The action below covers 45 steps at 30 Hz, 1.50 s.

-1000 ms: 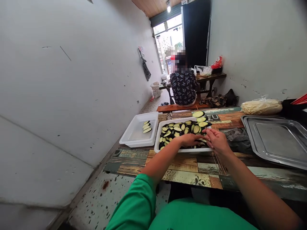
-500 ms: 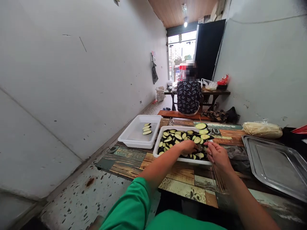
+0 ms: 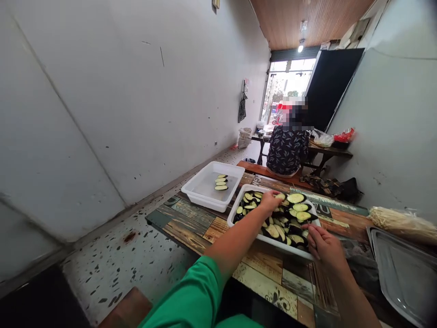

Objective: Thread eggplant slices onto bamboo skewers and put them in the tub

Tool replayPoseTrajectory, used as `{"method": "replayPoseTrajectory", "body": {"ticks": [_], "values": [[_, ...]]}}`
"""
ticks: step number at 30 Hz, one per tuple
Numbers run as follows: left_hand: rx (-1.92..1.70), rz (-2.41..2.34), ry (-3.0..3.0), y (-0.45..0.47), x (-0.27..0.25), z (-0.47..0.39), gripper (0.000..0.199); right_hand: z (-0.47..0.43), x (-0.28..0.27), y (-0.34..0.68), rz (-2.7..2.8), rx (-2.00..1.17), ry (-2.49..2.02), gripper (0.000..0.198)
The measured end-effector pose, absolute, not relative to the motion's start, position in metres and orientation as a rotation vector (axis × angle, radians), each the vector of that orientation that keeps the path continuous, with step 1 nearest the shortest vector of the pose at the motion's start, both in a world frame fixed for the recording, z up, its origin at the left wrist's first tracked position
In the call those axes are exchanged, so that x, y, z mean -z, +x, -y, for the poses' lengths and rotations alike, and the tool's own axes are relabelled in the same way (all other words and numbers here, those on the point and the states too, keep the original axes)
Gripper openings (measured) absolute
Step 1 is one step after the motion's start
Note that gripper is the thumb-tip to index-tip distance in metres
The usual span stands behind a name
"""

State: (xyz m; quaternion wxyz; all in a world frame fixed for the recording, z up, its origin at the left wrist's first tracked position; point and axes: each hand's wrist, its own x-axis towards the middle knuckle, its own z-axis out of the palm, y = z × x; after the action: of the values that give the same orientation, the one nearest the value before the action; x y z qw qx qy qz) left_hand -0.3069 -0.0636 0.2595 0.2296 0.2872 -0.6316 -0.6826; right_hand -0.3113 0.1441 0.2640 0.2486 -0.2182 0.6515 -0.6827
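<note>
Eggplant slices with dark skin and pale flesh fill a white tub [image 3: 230,217] in front of me. My left hand [image 3: 270,202] reaches over its middle, fingers pinched on an eggplant slice [image 3: 280,197]. Near the tub's right front corner my right hand [image 3: 322,241] is closed, thumb against fingers, at the lower end of a row of threaded eggplant slices [image 3: 302,207]. The thin skewer inside that row is mostly hidden by the slices and fingers. To the left, a second white tub [image 3: 201,198] holds a short row of eggplant slices [image 3: 221,182].
Loose bamboo skewers [image 3: 322,287] lie at the front of the wood-patterned table [image 3: 218,228]. Metal trays [image 3: 403,269], a dark plastic bag [image 3: 360,257] and a bagged pale bundle [image 3: 399,221] sit at right. Ahead, a person [image 3: 287,150] sits on a bench, back turned.
My left hand has lifted from among the loose slices and moved toward the tub's far side, now with a slice. My right hand has drawn slightly nearer to me. The camera view has turned left and tilted.
</note>
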Motion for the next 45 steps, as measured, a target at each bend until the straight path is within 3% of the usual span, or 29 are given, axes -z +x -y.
{"method": "replayPoseTrajectory", "body": {"ticks": [8,12,18,22,32,45], "values": [[2.287,1.147,0.716,-0.299,-0.277,0.070,0.028,-0.143,-0.275,-0.304,-1.801,1.798,-0.608,0.049],[2.299,1.037,0.750,-0.293,-0.286,0.067,0.030,-0.143,-0.275,-0.303,-1.791,1.783,-0.605,0.051],[2.303,0.900,0.736,-0.287,-0.293,0.071,0.009,-0.143,-0.273,-0.306,-1.745,1.625,-0.633,0.058],[2.330,0.797,0.739,-0.287,-0.291,0.075,0.014,-0.143,-0.271,-0.309,-1.730,1.570,-0.703,0.057],[2.305,0.746,0.725,-0.288,-0.291,0.079,0.007,-0.141,-0.278,-0.309,-1.698,1.557,-0.580,0.065],[2.240,0.836,0.737,-0.288,-0.296,0.072,0.017,-0.139,-0.278,-0.310,-1.741,1.535,-0.601,0.065]]}}
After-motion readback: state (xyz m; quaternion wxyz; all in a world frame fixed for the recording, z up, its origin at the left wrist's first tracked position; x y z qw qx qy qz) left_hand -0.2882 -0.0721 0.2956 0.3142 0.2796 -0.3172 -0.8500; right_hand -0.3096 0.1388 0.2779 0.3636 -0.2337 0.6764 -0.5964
